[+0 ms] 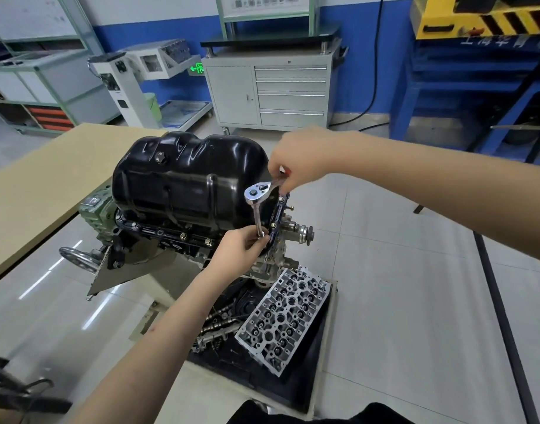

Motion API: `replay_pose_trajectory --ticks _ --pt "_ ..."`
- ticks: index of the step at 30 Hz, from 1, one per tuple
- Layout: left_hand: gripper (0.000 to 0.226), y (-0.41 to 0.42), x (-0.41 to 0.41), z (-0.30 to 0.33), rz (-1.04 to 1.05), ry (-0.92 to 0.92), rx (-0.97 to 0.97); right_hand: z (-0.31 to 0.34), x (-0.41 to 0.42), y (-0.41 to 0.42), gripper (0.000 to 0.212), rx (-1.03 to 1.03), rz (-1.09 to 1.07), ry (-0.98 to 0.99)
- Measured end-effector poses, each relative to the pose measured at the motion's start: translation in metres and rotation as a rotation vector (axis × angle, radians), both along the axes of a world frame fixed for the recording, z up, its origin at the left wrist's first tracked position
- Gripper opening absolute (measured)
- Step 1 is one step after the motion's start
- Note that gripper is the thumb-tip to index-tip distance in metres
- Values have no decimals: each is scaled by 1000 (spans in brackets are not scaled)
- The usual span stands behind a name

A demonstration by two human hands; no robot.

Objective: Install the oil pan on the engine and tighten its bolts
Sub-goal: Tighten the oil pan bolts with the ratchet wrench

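The right hand (296,166) grips the stiff, slick steel ratchet (258,194) by its handle while the left hand (238,249) fingers pinch its extension at a flange bolt (273,224).

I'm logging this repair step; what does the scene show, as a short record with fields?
oil pan: black oil pan sits on the engine
flange bolts: several visible along the near edge
tool: ratchet with a long extension
left hand: left hand pinches the extension's lower end at the flange corner
right hand: right hand grips the ratchet handle
below: cylinder head lies in a tray
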State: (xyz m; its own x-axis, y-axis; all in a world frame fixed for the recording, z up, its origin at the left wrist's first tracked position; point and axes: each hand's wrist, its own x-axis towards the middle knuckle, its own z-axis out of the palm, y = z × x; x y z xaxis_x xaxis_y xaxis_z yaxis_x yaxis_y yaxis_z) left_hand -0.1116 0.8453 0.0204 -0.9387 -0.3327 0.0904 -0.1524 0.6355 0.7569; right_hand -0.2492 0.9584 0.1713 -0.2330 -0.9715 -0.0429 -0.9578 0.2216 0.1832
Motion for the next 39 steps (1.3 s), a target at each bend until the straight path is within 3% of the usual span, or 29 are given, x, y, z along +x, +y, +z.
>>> replay_pose_trajectory --ticks 3,9,13,15,17,20,23,27,32,35,39 --pt "16 1 1 1 -3 -2 -1 -7 -14 -5 33 -146 33 129" --pt "34 -2 11 24 -64 -48 216 -20 -22 -2 44 -211 44 -29" --pt "35 2 9 81 -24 201 583 -17 -18 2 49 -189 29 45" --pt "34 12 -2 98 63 265 518 -11 -13 1 56 -124 -10 46" --pt "45 26 -16 102 127 297 329 -1 -12 0 55 78 -99 -167" --pt "53 32 -25 100 158 344 156 7 -19 -1 44 439 -253 -665" --pt "53 24 -25 98 105 392 119 0 -21 8 38 546 -282 -1084" --pt "48 18 -29 97 67 437 156 -20 -3 32 32 281 -249 -1423" --pt "42 14 -32 96 111 570 221 -41 51 53 29 -119 -412 -1768" --pt "40 12 -33 96 133 590 248 -62 112 50 30 -465 -525 -2008" --pt "41 2 -25 94 209 591 289 -81 168 22 32 -799 -619 -2152"
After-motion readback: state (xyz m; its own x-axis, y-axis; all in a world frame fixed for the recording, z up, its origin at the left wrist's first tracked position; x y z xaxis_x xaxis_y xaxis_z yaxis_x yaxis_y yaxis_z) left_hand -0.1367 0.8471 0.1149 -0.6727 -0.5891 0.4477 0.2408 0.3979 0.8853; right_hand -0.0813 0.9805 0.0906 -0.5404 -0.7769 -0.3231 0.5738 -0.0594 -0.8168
